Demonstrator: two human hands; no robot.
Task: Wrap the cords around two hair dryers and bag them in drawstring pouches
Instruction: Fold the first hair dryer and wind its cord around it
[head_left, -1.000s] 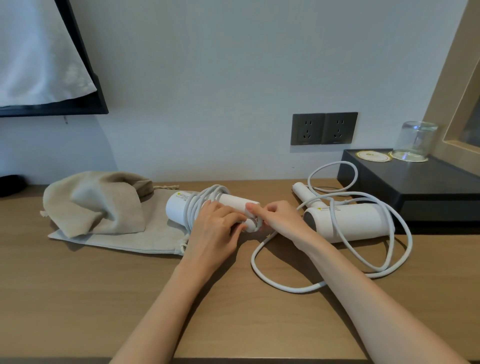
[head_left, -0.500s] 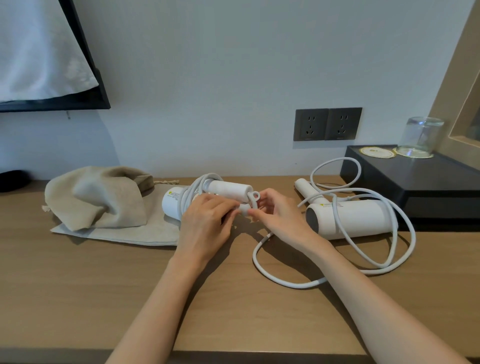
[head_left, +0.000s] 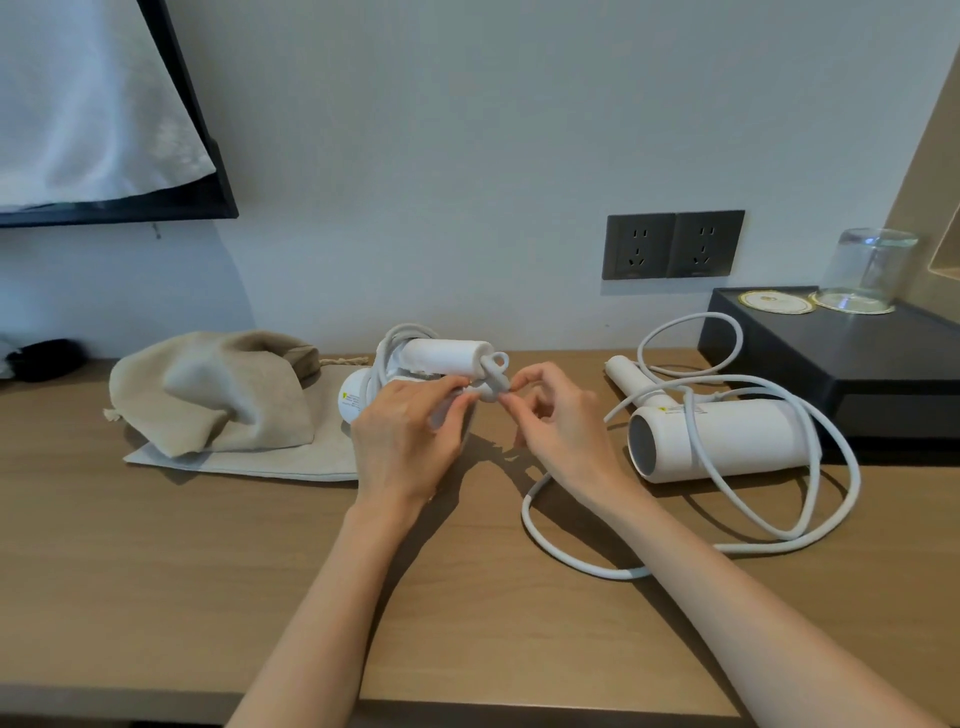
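Note:
A white hair dryer (head_left: 441, 356) with its cord wound round the body is held just above the wooden desk (head_left: 208, 571). My left hand (head_left: 410, 441) grips it from the front. My right hand (head_left: 556, 421) pinches the cord's end (head_left: 493, 376) at the handle tip. A second white hair dryer (head_left: 722, 436) lies on the desk to the right, its loose cord (head_left: 571, 561) looping across the desk and under my right wrist. Two beige drawstring pouches (head_left: 223, 400) lie at the left, one crumpled on top of a flat one.
A black box (head_left: 857, 364) at the right rear carries an upturned glass (head_left: 867, 270) and round coasters. Dark wall sockets (head_left: 672, 244) sit above the desk. A dark frame (head_left: 208, 171) hangs at the upper left. The desk's front edge runs along the bottom.
The wrapped dryer has been lifted a little off the desk. My right hand has shifted from the handle to pinching the cord end at its tip.

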